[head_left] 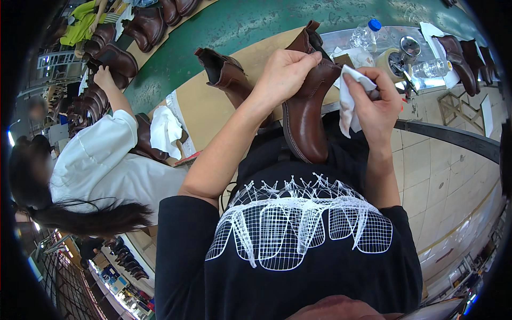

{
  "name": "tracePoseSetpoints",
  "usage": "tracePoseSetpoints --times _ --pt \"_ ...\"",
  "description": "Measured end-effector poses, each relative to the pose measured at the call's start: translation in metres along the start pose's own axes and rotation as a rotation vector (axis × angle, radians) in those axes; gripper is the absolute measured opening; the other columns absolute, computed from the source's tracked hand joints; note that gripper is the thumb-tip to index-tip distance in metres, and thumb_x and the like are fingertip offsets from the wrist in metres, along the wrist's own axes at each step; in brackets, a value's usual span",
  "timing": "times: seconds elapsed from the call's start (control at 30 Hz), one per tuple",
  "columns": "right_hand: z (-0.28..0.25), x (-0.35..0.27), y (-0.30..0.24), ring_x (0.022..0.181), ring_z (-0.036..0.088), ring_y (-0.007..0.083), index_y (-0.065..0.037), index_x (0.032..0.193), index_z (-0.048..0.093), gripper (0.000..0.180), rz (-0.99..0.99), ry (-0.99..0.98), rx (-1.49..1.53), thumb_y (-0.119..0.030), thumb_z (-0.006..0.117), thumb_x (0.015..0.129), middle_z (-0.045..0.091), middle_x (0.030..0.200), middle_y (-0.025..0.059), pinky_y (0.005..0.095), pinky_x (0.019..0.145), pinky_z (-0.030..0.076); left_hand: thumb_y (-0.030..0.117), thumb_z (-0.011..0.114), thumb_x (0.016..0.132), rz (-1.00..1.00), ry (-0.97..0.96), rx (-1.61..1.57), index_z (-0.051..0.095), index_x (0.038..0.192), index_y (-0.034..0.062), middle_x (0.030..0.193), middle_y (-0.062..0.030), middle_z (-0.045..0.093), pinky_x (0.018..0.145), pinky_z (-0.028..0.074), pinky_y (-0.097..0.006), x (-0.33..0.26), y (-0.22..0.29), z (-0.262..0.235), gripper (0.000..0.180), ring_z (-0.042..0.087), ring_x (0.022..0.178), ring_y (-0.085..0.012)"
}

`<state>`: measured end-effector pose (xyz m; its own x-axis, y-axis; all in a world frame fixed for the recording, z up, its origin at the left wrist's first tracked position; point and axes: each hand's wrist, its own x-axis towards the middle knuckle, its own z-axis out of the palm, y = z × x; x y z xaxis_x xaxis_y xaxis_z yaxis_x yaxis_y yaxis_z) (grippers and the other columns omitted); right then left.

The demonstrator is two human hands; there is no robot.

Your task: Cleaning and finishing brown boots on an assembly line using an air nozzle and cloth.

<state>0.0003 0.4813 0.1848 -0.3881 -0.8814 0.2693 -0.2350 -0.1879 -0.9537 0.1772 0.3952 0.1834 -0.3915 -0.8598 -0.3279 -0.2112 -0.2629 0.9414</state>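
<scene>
A brown leather ankle boot (306, 114) stands toe-down against my lap, its shaft pointing away from me. My left hand (285, 72) grips the upper shaft of this boot. My right hand (376, 104) holds a crumpled white cloth (349, 93) pressed against the boot's right side near the ankle. A second brown boot (226, 74) stands just left of my left forearm on a tan cardboard sheet (205, 109).
A green conveyor belt (234, 24) carries more brown boots (146, 24). A person in a white shirt (98, 160) works at my left, hand on a boot. A white rag (165, 130) lies near them. Plastic bottles (432, 68), a tape roll (389, 58) and boots (458, 56) sit at right.
</scene>
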Motion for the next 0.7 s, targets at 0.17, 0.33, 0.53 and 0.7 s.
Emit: tracePoseSetpoints --times 0.17,0.33,0.53,0.7 --pt "0.011 -0.009 -0.002 0.073 0.063 0.0114 0.0 0.088 0.069 0.012 -0.124 -0.181 -0.03 -0.001 0.077 0.079 0.065 0.082 0.0048 0.0246 0.061 0.049 0.028 0.063 0.098 -0.004 -0.007 0.011 0.074 0.093 -0.0023 0.08 -0.001 0.072 0.06 0.046 -0.021 0.0 0.0 -0.001 0.033 0.06 0.066 -0.0044" --pt "0.02 -0.006 0.0 0.07 0.064 0.0246 -0.003 0.085 0.067 0.013 -0.291 -0.119 -0.206 -0.002 0.076 0.075 0.064 0.078 0.0085 0.0336 0.064 0.049 0.027 0.063 0.097 0.034 0.012 0.033 0.075 0.095 -0.0027 0.084 -0.0017 0.072 0.063 0.047 -0.022 0.0 0.0 0.002 0.032 0.061 0.07 -0.0049" --pt "0.01 0.006 0.005 0.071 0.061 0.0129 0.0 0.087 0.066 0.013 -0.231 0.02 -0.146 0.0 0.077 0.079 0.064 0.081 0.0063 0.0248 0.062 0.047 0.026 0.062 0.097 -0.041 0.009 -0.037 0.074 0.097 -0.0036 0.087 -0.0035 0.073 0.068 0.049 -0.021 -0.001 0.003 0.001 0.032 0.063 0.074 -0.0067" --pt "0.01 -0.004 0.0 0.071 0.059 0.0082 0.0 0.088 0.067 0.013 -0.06 -0.126 0.005 -0.002 0.077 0.079 0.064 0.081 0.0038 0.0224 0.058 0.046 0.026 0.063 0.097 -0.031 -0.009 -0.119 0.074 0.098 -0.0031 0.088 -0.0039 0.073 0.068 0.049 -0.021 -0.001 0.003 0.003 0.031 0.064 0.074 -0.0064"
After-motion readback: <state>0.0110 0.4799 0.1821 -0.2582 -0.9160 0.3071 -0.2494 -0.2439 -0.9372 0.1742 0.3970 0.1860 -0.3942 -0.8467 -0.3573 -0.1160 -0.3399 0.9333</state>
